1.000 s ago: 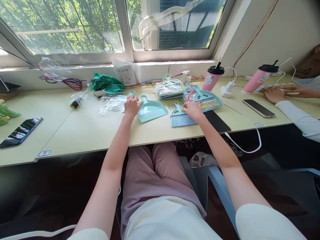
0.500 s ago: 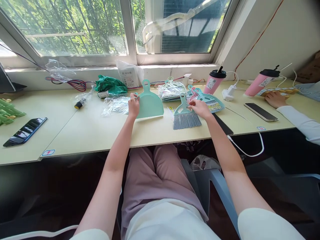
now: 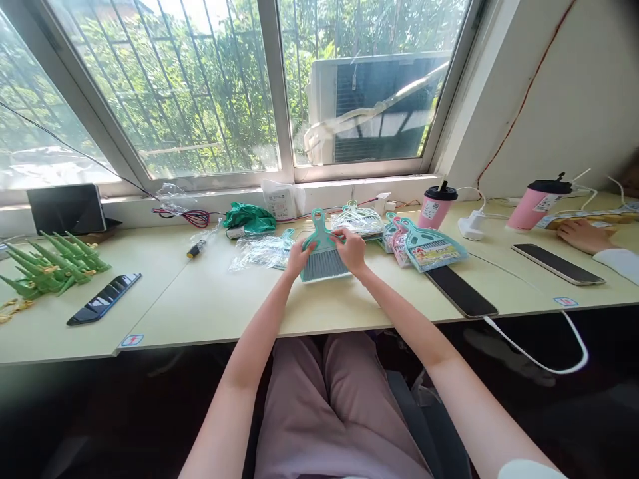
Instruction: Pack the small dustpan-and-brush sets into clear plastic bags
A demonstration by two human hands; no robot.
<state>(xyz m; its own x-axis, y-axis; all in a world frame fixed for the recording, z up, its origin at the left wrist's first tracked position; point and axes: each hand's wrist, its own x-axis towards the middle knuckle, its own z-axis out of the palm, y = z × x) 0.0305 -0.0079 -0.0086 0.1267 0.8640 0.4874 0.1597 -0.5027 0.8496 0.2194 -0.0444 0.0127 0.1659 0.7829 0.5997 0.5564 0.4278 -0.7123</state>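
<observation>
Above the near edge of the pale table [image 3: 200, 309], the left hand [image 3: 298, 258] and right hand [image 3: 352, 250] grasp a blue-green brush [image 3: 327, 264] lying against its dustpan [image 3: 319, 279], fingers closed on opposite sides, handle end away from the person; whether the pan touches the tabletop I cannot tell. Just right of the hands, beyond a dark phone [image 3: 462, 293], lie packaged brush-and-dustpan sets [image 3: 434, 253], and to the left, clear plastic wrapping [image 3: 254, 254]. Farther back sit a crumpled green bag [image 3: 249, 218] and a pink cup [image 3: 433, 209], below the window [image 3: 200, 86].
</observation>
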